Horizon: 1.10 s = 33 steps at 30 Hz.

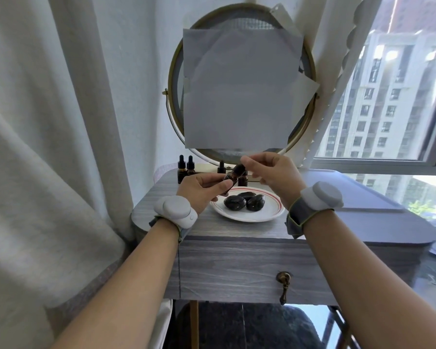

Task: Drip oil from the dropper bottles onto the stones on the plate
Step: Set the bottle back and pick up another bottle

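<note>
Over the left rim of a round white ceramic plate (269, 215) with a red ring, the left hand (199, 190) curls fingers and thumb round a tilted small amber glass dropper bottle (232, 176). The right hand (275, 172) pinches its black top. Three glossy rounded black stones (235, 202) lie touching on the plate, and four more dark dropper bottles (182, 172) stand behind it on the grey wood-grain table (237, 230).
</note>
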Tool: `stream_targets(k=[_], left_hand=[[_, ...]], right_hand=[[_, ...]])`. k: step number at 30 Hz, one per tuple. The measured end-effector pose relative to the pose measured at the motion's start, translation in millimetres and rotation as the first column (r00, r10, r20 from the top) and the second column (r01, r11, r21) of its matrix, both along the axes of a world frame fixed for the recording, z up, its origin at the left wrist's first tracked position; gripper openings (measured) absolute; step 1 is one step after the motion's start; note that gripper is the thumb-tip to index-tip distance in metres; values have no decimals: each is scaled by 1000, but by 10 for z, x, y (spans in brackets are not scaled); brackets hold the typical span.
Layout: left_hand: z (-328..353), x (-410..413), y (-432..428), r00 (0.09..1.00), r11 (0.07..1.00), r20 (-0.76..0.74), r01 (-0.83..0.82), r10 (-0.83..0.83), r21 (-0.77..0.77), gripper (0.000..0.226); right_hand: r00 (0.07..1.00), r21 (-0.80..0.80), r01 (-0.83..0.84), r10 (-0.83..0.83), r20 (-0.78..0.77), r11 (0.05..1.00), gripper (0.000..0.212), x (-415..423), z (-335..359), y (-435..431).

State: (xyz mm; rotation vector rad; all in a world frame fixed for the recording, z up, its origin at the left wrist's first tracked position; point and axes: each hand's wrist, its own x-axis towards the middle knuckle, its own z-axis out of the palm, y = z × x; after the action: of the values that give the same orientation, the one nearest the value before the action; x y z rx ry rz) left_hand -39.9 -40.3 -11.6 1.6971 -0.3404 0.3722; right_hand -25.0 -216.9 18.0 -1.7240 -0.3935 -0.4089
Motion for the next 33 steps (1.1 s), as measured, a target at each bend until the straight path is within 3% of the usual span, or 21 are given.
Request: stream_targets(k=[6,12,18,23,27,33], left_hand=[[6,-8,-13,1000,1000,-10,1,-1,1,24],[0,13,-3,1000,1000,-6,0,0,11,24],[0,15,-7,1000,1000,-14,2,-2,7,23],[1,9,-19,1000,1000,-27,-6,6,11,20],[3,6,-17,1000,1000,-26,-9,10,11,19],[1,2,-22,1000,1000,-22,-8,9,26,19]], right_hand=[[998,-51,2,1,71,999,9,21,-23,32],[998,37,-53,52,32,998,20,19,-5,32],[998,2,20,-21,62,1000,2,40,-47,84],[999,-7,-32,32,14,999,19,41,-42,57],[1000,49,31,-31,-2,998,15,29,-49,75],[998,3,42,-42,53,999,5,15,-69,42]])
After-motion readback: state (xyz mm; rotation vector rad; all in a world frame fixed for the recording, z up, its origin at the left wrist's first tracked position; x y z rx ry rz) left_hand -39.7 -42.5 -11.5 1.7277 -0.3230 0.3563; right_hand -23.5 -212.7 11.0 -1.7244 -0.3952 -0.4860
